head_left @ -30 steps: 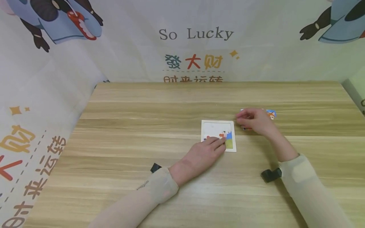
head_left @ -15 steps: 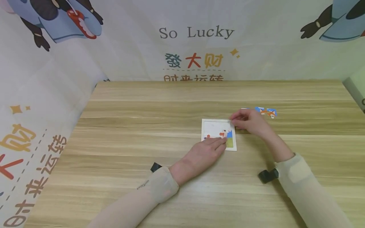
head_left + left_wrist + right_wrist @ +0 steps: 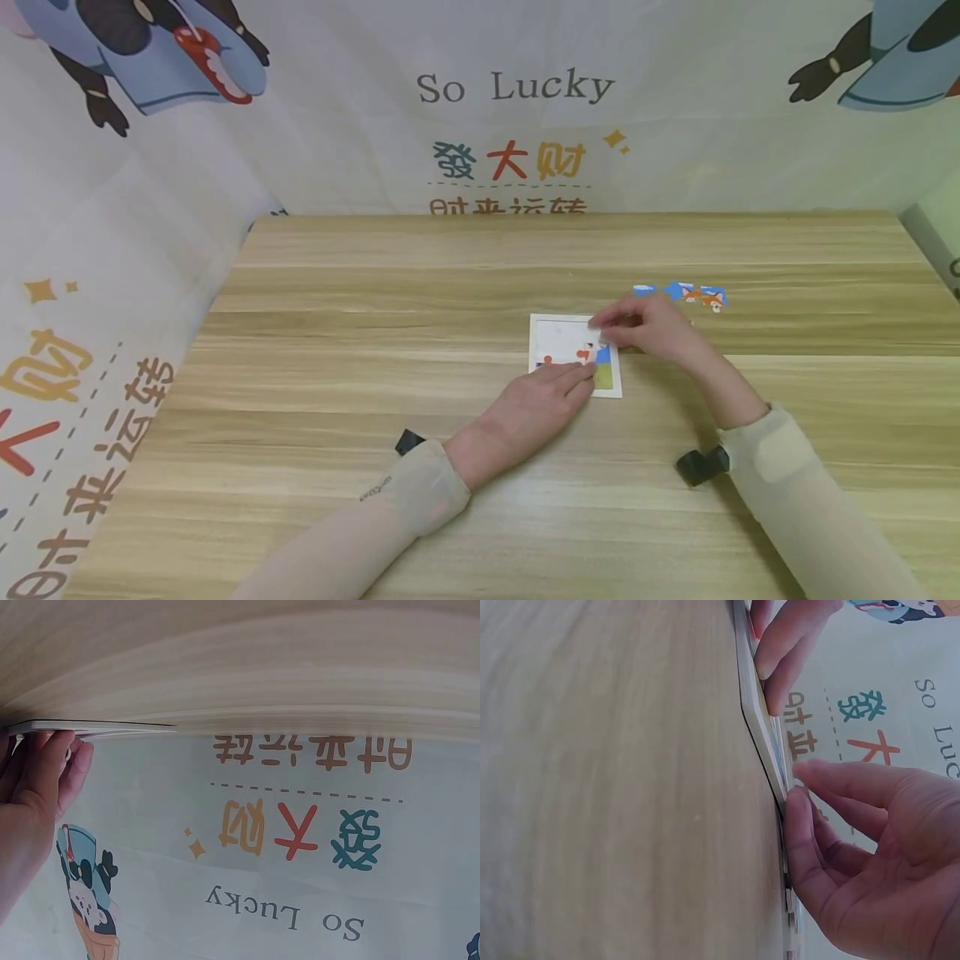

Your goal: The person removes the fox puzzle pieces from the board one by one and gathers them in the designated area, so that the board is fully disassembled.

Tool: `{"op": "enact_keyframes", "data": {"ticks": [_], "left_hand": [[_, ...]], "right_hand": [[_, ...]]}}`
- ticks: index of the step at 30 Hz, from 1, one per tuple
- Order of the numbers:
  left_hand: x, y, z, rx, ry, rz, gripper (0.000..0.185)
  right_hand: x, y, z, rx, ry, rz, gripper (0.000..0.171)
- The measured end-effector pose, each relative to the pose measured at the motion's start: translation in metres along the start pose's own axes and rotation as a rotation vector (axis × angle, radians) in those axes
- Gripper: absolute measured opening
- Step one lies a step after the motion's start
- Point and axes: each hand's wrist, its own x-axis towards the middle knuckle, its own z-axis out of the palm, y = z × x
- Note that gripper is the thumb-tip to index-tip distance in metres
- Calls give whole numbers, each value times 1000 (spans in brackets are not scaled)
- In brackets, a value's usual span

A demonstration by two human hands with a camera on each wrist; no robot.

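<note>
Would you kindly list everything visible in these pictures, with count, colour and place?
Puzzle tray: one, white frame, table centre, partly filled along its near and right side.
Loose puzzle pieces: a few, blue with orange, on the table beyond the right hand.
Table: one, light wood grain.
Backdrop cloth: one, pale, printed with "So Lucky", coloured characters and cartoon figures, behind and to the sides.
Wrist cameras: two, black, one on each forearm.
Sleeves: two, cream.
Left hand: fingers flat on the tray's near edge.
Right hand: fingertips at the tray's far right corner, pinching a small piece; the piece itself is mostly hidden.
</note>
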Motion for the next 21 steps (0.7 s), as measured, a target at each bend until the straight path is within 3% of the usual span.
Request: {"op": "enact_keyframes", "data": {"ticks": [7, 21], "left_hand": [[0, 0, 0, 21, 3, 4, 34], [-1, -1, 1, 52, 29, 15, 35]], "right_hand": [[0, -2, 2, -103, -28, -33, 15], [1, -3, 4, -79, -57, 4, 10]]}}
